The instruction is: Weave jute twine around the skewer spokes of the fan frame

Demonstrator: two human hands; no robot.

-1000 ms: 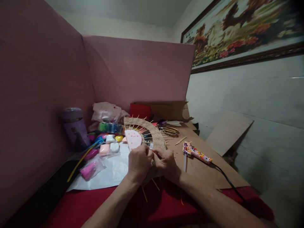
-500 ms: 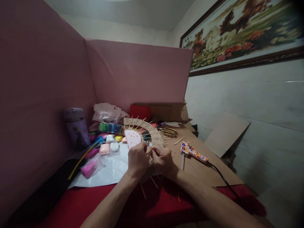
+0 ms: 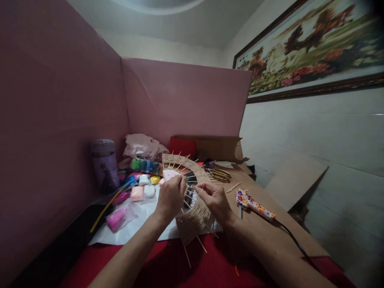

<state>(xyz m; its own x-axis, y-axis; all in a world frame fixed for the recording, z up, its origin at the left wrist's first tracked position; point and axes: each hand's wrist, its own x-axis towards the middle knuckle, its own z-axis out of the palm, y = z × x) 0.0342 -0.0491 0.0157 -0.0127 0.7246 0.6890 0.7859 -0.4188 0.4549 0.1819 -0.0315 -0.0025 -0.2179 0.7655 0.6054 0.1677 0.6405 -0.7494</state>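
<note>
One woven fan point(image 3: 201, 212) | below left grip point(image 3: 171, 195), right grip point(image 3: 213, 197) | both pinched, contents unclear

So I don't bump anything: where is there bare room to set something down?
Bare cardboard shows between the floral glue gun and the cardboard's right edge; white sheet shows between the nearest pink packet and left forearm. Crowded: the back left, with coloured packets and purple bottle, and around the woven piece near the left hand and right hand.
</note>
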